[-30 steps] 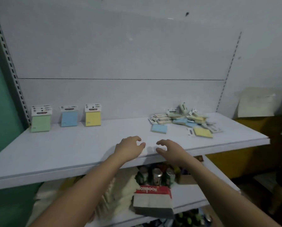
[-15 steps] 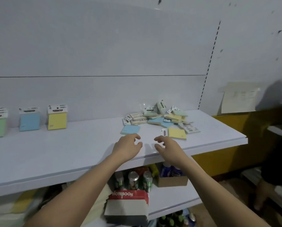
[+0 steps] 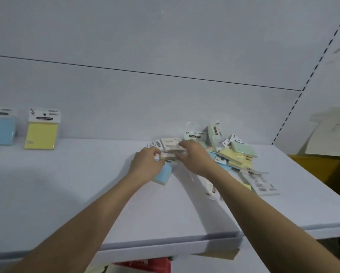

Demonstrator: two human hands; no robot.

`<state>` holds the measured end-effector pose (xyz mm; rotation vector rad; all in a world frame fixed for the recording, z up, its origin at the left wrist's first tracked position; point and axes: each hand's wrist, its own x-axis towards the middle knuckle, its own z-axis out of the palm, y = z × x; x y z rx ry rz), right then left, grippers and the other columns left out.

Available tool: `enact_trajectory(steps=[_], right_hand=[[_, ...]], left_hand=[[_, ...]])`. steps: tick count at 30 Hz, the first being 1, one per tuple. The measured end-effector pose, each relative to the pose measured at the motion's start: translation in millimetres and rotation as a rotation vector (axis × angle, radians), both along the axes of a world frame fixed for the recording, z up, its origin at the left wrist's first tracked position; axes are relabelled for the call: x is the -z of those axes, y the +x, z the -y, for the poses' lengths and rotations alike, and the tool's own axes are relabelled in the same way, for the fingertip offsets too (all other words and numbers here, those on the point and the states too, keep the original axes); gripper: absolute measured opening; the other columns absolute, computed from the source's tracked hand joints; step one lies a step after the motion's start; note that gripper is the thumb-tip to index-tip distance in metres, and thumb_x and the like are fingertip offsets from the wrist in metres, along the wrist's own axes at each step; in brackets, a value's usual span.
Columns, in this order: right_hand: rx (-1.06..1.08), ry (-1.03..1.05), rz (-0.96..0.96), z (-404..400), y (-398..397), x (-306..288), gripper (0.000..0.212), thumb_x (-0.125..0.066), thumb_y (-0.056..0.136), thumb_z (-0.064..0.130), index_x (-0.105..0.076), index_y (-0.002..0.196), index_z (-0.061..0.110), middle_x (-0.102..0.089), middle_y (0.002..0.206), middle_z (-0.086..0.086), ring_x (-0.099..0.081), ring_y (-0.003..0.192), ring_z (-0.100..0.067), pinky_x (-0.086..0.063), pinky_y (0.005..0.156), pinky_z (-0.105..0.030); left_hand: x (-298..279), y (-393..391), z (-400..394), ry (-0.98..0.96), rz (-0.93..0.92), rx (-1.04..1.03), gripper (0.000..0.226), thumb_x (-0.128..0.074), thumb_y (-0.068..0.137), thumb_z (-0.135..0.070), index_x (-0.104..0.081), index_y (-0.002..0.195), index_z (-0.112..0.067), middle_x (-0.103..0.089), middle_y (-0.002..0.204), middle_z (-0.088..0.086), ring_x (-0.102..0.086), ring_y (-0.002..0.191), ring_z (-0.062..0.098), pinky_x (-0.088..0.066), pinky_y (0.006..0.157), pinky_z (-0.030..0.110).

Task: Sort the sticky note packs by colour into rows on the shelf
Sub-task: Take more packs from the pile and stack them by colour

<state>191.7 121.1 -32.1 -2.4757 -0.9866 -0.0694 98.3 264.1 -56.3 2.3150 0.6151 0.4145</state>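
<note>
Pale pack gripped by both curled hands.

Dim, even, bluish light; soft shadows beneath the arms; slight blur; wide-angle bending at edges.

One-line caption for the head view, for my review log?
Both hands, left and right, reach into the jumbled sticky note pile on the shelf.
</note>
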Motion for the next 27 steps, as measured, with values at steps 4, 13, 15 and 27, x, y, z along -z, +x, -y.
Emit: enact_trajectory(steps=[4,13,15,27], right_hand=[[-0.131,-0.123,0.028,-20.3,37.8,-0.7,0.054,-0.061,0.089,0.029,-0.047,0.136,0.007,-0.046,0.138,-0.011,-0.041,0.130,-0.030,-0.038,0.103,-0.038],[-0.204,-0.212,0.127,-30.4,77.8,0.4,0.032,-0.058,0.089,0.042,-0.064,0.109,0.019,-0.068,0.108,-0.008,-0.061,0.104,-0.031,-0.046,0.081,-0.037],[-0.201,-0.128,0.183,-28.4,81.3,-5.3,0.023,-0.049,0.095,0.034,-0.062,0.092,0.015,-0.069,0.098,-0.012,-0.063,0.094,-0.034,-0.041,0.067,-0.035],[-0.107,0.751,-0.490,25.8,88.5,-0.6,0.017,-0.035,0.104,0.017,-0.051,0.107,0.013,-0.060,0.096,0.001,-0.065,0.066,-0.008,-0.056,0.052,-0.024]], left_hand=[[-3.6,27.1,-10.4,0.081,-0.073,-0.023,0.028,-0.063,0.082,-0.029,-0.065,0.109,-0.022,-0.059,0.115,0.006,-0.053,0.113,0.029,-0.044,0.094,0.036],[-15.3,35.1,-16.9,0.020,-0.215,0.066,0.053,-0.074,0.074,-0.044,-0.058,0.123,-0.031,-0.046,0.129,0.001,-0.038,0.126,0.025,-0.031,0.103,0.029],[-20.0,41.1,-19.7,0.071,-0.290,0.080,0.061,-0.075,0.075,-0.042,-0.053,0.131,-0.032,-0.044,0.132,0.001,-0.038,0.128,0.025,-0.031,0.108,0.035],[-4.2,55.3,-32.0,0.324,-0.052,0.114,0.045,-0.059,0.077,-0.060,-0.068,0.114,-0.036,-0.060,0.104,-0.007,-0.052,0.095,0.012,-0.042,0.082,0.027]])
